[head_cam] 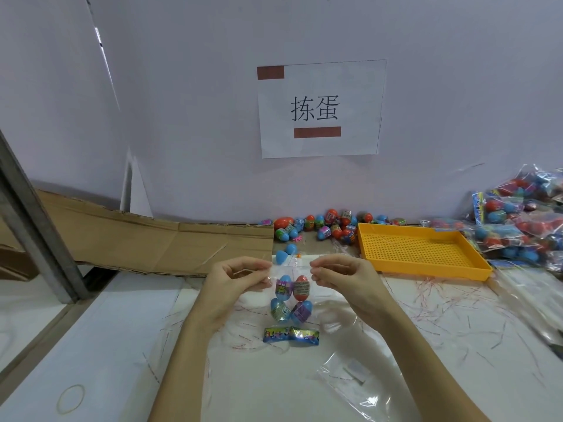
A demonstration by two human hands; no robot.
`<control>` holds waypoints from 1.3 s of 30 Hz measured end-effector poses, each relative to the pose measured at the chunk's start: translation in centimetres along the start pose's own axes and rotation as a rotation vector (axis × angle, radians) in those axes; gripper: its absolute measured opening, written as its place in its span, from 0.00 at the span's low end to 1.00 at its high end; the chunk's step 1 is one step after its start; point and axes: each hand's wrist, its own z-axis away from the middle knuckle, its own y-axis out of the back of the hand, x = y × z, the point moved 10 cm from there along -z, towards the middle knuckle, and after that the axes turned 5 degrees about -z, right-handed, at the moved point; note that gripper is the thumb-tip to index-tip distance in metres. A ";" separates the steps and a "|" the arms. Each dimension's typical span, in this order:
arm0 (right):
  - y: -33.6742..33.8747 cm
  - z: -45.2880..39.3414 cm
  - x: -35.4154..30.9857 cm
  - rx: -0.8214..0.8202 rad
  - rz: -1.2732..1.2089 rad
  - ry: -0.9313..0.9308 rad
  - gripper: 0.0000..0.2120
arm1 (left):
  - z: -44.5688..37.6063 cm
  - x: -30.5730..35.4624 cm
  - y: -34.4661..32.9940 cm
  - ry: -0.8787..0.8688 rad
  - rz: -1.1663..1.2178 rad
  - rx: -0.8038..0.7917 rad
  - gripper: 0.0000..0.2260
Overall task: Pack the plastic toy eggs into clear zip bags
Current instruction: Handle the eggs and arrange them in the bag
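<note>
Sealing a filled bag

Left hand (236,277) and right hand (338,274) pinch the clear zip bag (291,300) at its top corners, apparently; four toy eggs (292,300) hang below the fingers, long axis vertical.

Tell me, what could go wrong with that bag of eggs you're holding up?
The clear zip bag hangs by its top edge only, pinched by the left hand and right hand. If either grip slips before the zip is shut, the four eggs inside could tumble out. The loose blue egg behind it might roll if bumped.

White table (115,345), yellow tray (420,252)
</note>
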 end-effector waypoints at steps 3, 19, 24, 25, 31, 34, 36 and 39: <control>0.0 0.0 0.0 -0.005 0.041 0.000 0.11 | 0.4 1.2 -0.3 -0.103 -0.145 -0.011 0.09; -0.1 0.4 -1.6 -0.011 0.214 0.069 0.13 | 0.5 1.7 -0.3 -0.108 -0.225 0.014 0.06; -0.6 0.1 -0.4 -0.038 0.259 0.054 0.04 | 0.4 1.7 -0.1 -0.112 -0.206 0.031 0.07; -0.8 0.0 -0.2 -0.051 0.258 0.047 0.05 | 0.4 1.8 -0.1 -0.121 -0.199 0.028 0.07; -1.3 0.1 -0.3 -0.104 0.179 0.056 0.09 | 0.5 1.8 -0.8 -0.142 -0.253 -0.021 0.11; -2.3 0.4 -0.2 -0.168 0.164 0.057 0.15 | 0.9 2.4 -2.2 -0.182 -0.280 -0.146 0.15; -2.9 0.6 -0.4 -0.218 0.139 0.061 0.18 | 1.2 2.6 -3.5 -0.165 -0.274 -0.205 0.12; -3.3 0.8 -0.8 -0.210 0.100 0.097 0.19 | 0.9 1.8 -4.5 -0.092 -0.290 -0.199 0.10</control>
